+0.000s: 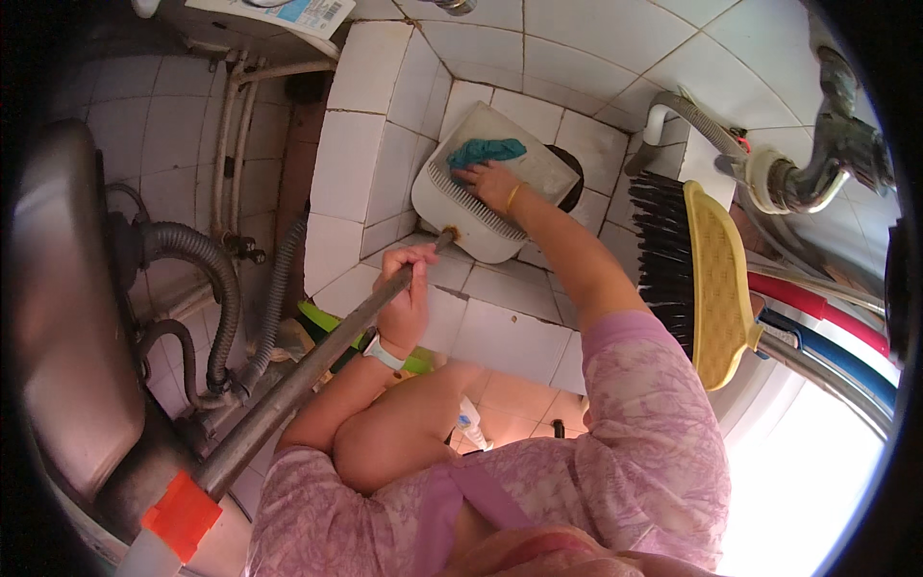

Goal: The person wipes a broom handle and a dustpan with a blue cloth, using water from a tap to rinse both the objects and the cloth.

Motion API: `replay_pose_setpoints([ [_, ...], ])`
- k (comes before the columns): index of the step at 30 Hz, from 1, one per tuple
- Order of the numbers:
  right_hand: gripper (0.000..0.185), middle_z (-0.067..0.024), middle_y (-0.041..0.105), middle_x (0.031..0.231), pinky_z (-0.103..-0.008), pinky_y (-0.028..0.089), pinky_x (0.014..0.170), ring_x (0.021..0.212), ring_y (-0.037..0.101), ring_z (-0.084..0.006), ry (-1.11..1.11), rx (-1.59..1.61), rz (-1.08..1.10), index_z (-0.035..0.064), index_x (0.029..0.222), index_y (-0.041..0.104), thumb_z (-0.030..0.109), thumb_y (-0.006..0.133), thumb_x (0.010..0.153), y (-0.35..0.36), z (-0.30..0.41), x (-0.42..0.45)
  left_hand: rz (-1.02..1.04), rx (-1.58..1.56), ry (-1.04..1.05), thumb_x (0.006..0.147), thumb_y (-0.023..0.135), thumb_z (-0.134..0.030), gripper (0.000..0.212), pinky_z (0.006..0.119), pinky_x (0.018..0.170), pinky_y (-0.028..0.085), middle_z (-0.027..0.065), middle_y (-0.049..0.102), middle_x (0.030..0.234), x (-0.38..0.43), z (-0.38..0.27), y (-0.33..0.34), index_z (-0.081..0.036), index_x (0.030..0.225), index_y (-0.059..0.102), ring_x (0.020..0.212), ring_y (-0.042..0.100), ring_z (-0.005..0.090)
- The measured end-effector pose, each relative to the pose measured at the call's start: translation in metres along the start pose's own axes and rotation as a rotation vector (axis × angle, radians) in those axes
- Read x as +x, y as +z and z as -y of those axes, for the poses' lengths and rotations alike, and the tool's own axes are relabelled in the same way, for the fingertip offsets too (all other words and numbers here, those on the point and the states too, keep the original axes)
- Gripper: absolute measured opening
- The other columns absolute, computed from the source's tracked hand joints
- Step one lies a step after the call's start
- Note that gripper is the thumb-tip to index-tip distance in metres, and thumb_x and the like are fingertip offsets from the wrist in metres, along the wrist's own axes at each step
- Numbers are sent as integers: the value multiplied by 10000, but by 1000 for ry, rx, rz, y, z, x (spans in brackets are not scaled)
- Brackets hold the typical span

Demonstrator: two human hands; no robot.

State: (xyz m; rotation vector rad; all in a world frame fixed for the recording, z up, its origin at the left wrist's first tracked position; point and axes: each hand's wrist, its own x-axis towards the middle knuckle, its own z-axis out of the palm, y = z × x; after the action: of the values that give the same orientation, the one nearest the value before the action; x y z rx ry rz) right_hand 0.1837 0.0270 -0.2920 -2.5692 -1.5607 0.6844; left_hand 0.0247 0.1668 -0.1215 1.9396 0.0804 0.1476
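Observation:
A white dustpan (548, 169) with a row of comb teeth is in a white-tiled basin (515, 288). My left hand (404, 299) is wrapped around the dustpan's long metal handle (324, 353), close to where it joins the pan. That handle slants down to the lower left, with orange tape (182, 516) around it. Inside the pan, my right hand (496, 189) has its fingers on a crumpled teal cloth (490, 150). Some of the fingertips are hidden against the cloth.
On the right, a yellow broom head (717, 288) with black bristles leans near a chrome drain trap (829, 151) and grey hose (707, 122). Corrugated hoses (227, 303) and a metal sink (79, 324) occupy the left. A dark round opening (573, 184) shows behind the pan.

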Motion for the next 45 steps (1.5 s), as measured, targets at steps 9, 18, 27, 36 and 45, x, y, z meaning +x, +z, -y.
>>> replay_pose_setpoints([
  [9,497,-103,296,1332,-427,372,918,1212,311,-285,845,325,-220,159,1209,459,52,572,737,-9,-45,-33,-3,-1,-33,894,374,-58,50,342,835,417,119,521,861,3,-9,1,-8,902,373,910,536,239],
  [18,307,-170,520,1069,-373,443,825,950,524,-331,794,542,-103,76,1036,576,61,552,731,7,-2,-39,-60,-45,-49,884,417,-64,65,304,791,423,108,532,842,8,-3,10,-5,883,389,876,545,213],
  [27,279,-153,548,1055,-346,444,790,935,529,-333,667,1089,-590,87,992,604,126,559,720,11,-15,9,-57,-22,-32,884,421,-63,67,301,771,432,102,536,835,10,-10,9,-5,871,390,868,548,211],
  [36,196,-112,529,908,-384,443,736,855,539,-291,13,348,-486,99,892,622,121,543,714,-61,47,3,-56,36,-34,886,401,-48,42,313,808,419,108,540,838,12,-10,7,-10,875,386,868,549,203],
  [45,167,-133,529,920,-385,466,698,834,568,-298,70,215,-174,77,853,621,123,510,737,-41,63,-65,-103,139,22,862,459,-70,66,304,672,449,112,573,794,19,-2,13,-9,863,432,748,576,223],
])
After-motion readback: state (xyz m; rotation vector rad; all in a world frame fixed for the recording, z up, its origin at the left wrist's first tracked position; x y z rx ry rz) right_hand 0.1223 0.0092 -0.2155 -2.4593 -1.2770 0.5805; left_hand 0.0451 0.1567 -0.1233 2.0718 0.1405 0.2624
